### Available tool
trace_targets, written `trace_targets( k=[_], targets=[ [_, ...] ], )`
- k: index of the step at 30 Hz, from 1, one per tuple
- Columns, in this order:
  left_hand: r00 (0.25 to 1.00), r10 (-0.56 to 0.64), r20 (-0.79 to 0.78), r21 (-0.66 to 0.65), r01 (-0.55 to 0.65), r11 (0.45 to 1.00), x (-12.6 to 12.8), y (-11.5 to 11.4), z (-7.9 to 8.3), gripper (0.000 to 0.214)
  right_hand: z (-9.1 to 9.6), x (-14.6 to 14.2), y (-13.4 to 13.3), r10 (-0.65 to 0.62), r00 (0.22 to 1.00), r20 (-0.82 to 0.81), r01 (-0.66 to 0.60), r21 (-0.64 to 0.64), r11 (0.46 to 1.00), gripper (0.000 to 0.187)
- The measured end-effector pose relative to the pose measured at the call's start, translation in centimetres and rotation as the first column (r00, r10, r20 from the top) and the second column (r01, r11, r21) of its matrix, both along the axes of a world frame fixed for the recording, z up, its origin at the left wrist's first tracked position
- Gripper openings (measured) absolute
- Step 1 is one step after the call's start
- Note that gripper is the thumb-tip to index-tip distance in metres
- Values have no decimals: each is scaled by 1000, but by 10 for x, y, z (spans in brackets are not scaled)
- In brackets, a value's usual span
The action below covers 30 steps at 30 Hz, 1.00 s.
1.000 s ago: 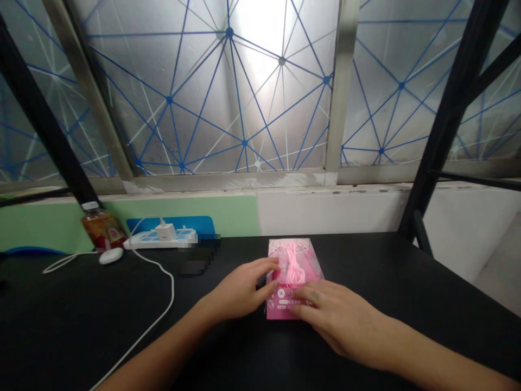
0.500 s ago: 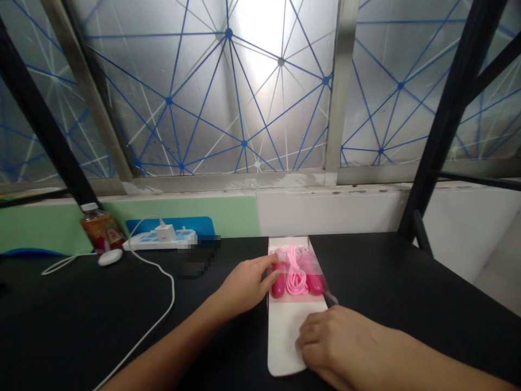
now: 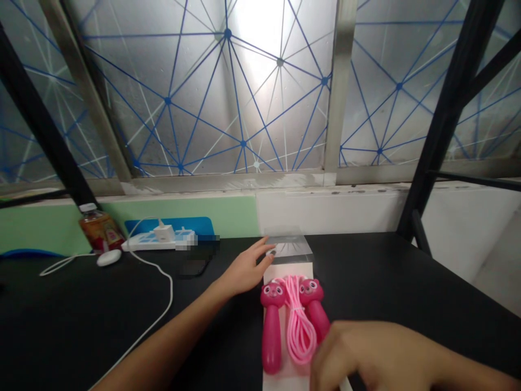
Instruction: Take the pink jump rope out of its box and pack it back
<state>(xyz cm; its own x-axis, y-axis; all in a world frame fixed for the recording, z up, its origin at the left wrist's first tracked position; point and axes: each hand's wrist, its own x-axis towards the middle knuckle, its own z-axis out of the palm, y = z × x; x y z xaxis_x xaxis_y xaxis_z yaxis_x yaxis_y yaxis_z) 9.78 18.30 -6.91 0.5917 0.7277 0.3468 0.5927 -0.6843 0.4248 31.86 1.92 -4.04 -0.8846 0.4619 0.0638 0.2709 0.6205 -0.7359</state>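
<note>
A pink jump rope [image 3: 300,331] lies coiled on a white backing card [image 3: 287,270], its two dark pink handles [image 3: 272,331] topped with animal faces. Beyond the card's far end is a clear plastic sleeve [image 3: 290,247], flattened on the desk. My left hand [image 3: 248,269] holds the sleeve by its left edge, thumb and fingers a little apart. At the lower right my right hand [image 3: 362,353] is closed at the near part of the card; its fingertips are mostly hidden and it covers the end of the right handle.
On the black desk [image 3: 378,282] at the left are a bottle [image 3: 101,228], a white power strip [image 3: 154,239] with a charger, a white cable [image 3: 169,304], a white mouse-like object [image 3: 109,258] and a dark phone [image 3: 197,263]. Black metal posts [image 3: 431,125] flank the window.
My right hand has drawn the card with the jump rope toward me, out of the clear sleeve. The sleeve stays at the back by my left hand, which has shifted slightly away from me.
</note>
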Motion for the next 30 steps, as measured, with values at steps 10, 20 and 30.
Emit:
trace_targets(
  k=[10,20,30],
  targets=[
    [946,-120,-300,-38,114,993,-15,-63,31,34,-24,22,41,-685,728,0,623,416,662,33],
    [944,-99,-316,-87,75,993,-18,-59,31,31,-32,19,45,-679,733,-46,663,271,698,19],
    [935,-162,-317,-164,115,980,-32,-59,35,30,-38,13,47,-654,755,-52,635,307,709,22]
  ],
)
